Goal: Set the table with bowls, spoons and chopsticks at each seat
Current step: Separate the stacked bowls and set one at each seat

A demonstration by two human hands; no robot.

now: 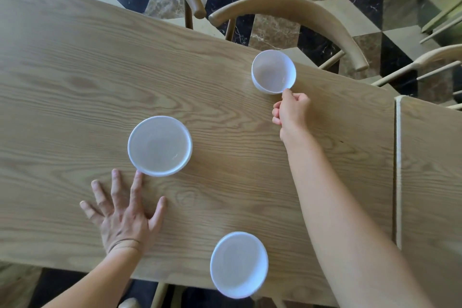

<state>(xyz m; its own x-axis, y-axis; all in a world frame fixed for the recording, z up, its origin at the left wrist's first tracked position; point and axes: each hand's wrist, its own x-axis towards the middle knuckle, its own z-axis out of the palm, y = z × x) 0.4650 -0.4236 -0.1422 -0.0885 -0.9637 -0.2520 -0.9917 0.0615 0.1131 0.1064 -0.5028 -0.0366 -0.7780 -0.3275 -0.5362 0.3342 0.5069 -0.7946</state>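
**A:** While the right grip (291, 112) pinches the near rim of the far bowl (273, 71), thumb and forefinger pressed on the edge and the other fingers curled, the bowl looks tipped toward the camera. It sits close to the counter's (75, 70) far edge, in front of a chair (287, 11).

**B:** Left grip (122, 210)?

**A:** Spread flat on the counter, holding nothing. Its forefinger tip is at the rim of the middle bowl (160, 146); can't tell whether they touch.

**B:** Failure modes?

**A:** My judgement:
1. A rim pinch is thin, so the far bowl could slip, rock, or skate off the far edge if pushed on.
2. The near bowl (238, 264) stands right at the near edge, just beside the right forearm, and a sweep back could knock it off.

**B:** Cutlery?

**A:** No spoons or chopsticks in view. Only the bowls are down so far.
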